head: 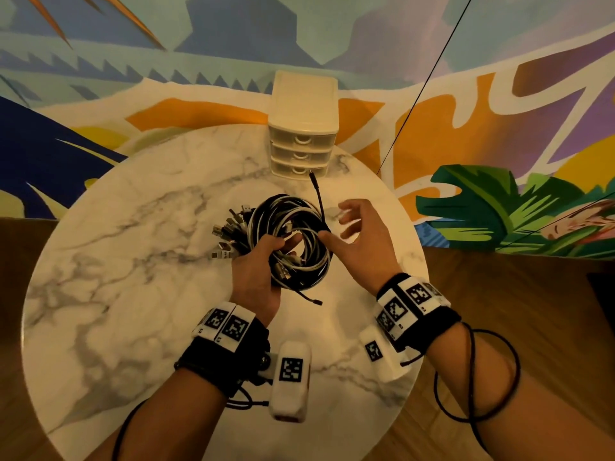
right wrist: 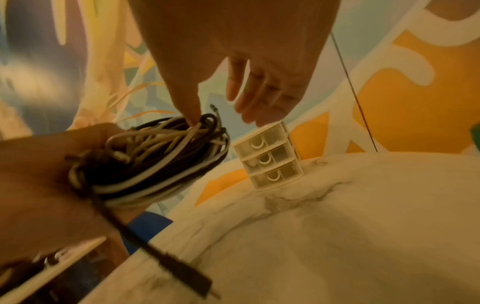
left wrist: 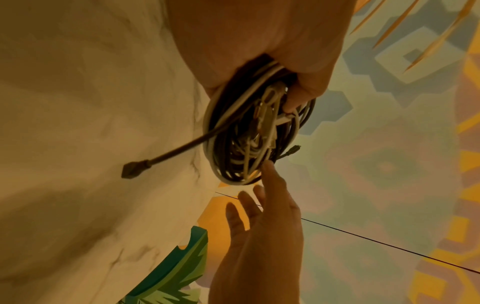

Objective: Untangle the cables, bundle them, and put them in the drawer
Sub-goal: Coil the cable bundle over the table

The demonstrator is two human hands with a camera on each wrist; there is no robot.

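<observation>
A coil of black and white cables [head: 293,241] [left wrist: 249,139] [right wrist: 161,164] hangs above the middle of the marble table [head: 133,261]. My left hand [head: 263,264] grips the coil's near-left side, fingers curled through its middle. A cluster of plugs [head: 229,234] fans out to the coil's left. One black cable end [head: 316,191] sticks up toward the drawers, another [head: 312,300] [left wrist: 135,168] dangles below. My right hand [head: 356,234] [right wrist: 233,98] is spread with straight fingers, its thumb tip touching the coil's right edge. The cream three-drawer unit [head: 301,141] [right wrist: 270,162] stands at the table's far edge, all drawers shut.
The round table's rim [head: 412,261] curves close to my right wrist, with wood floor [head: 532,311] beyond. A painted mural wall [head: 466,111] rises behind the drawer unit. A thin black line [head: 426,81] runs diagonally across the wall to the right of the drawers.
</observation>
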